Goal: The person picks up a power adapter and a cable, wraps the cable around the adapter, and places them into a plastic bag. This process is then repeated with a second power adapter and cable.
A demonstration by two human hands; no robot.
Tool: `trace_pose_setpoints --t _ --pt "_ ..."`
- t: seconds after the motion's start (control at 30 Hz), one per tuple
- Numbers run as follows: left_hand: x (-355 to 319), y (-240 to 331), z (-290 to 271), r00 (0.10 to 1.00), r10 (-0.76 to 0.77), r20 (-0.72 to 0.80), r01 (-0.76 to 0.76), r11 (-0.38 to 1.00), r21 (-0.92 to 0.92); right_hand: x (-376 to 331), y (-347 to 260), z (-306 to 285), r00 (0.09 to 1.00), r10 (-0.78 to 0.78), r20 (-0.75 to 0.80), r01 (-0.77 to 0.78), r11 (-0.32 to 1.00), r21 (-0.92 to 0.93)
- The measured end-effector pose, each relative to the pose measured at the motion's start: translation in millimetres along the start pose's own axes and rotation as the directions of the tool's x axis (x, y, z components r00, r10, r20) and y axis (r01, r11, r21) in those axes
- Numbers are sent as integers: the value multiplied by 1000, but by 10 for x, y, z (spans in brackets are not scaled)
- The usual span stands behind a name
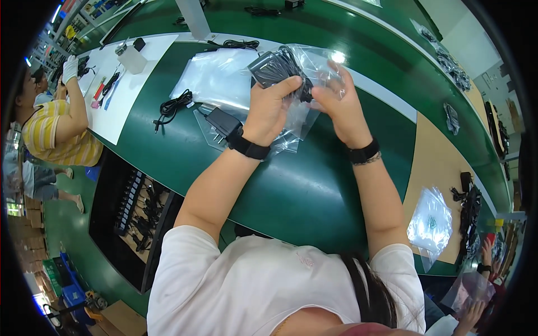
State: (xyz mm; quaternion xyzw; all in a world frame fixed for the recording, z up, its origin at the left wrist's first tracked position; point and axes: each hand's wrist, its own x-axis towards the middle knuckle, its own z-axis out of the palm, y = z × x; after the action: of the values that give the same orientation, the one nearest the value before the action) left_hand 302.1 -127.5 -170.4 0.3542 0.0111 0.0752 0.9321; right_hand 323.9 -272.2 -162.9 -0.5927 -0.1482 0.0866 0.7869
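Above the green table, my left hand (270, 109) grips a black power adapter (274, 68) with its cord coiled up in a bundle. A clear plastic bag (319, 59) surrounds the bundle and spreads toward the right. My right hand (343, 106) has its thumb and fingers closed on the bag's right side, beside the cord. Under my left wrist, a second black adapter (224, 121) with metal prongs lies on clear plastic. Left of it rests a coiled black cable (175, 106). Behind my left hand is a stack of clear bags (216, 73).
A black crate (159, 246) of adapters and cables stands at lower left. On the right, clear bags (430, 221) and black cables (469, 215) lie on a brown board. A white bottle (131, 59) stands far left, near a person in a striped top (53, 126). A metal post (193, 19) rises behind.
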Motion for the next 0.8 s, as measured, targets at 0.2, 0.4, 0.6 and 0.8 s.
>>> trace_pose_setpoints --t 0.2,0.4,0.6,0.8 --pt "-43 -24 10 985 -172 28 174 979 -111 187 -129 -403 981 -75 -179 92 992 91" --pt "-32 -77 -16 993 -105 44 111 985 -135 236 -35 -564 965 -163 -205 219 932 288" --pt "-105 -102 52 999 19 49 -20 1000 16 23 70 46 927 176 332 -310 856 414" --pt "14 -77 -76 1000 -2 -13 7 926 379 68 34 -87 969 -238 -64 203 918 -342"
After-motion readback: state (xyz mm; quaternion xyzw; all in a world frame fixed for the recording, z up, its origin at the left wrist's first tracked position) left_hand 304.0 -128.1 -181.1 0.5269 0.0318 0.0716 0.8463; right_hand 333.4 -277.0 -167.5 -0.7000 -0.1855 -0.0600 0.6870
